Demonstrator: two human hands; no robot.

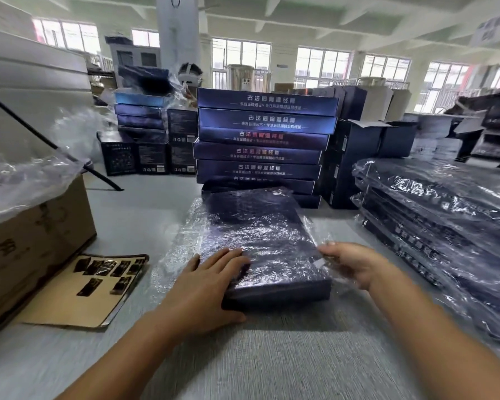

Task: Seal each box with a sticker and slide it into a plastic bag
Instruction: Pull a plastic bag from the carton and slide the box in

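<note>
We see the box (260, 243) on the tabletop (272, 356) just beyond our hands, its long axis running near to far. It lies mostly inside the plastic bag (179, 255), its near end at the mouth. Our left hand (211, 272) presses flat on the near-left corner, and our right hand (350, 261) pinches the bag's near-right edge. The far stack of boxes (260, 140) reads "古法"; the rest blurs.

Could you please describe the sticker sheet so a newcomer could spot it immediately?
Start at the big cardboard carton on the far left. Against its near corner lies a tan sheet, left of the left hand. Only it carries small black stickers.
</note>
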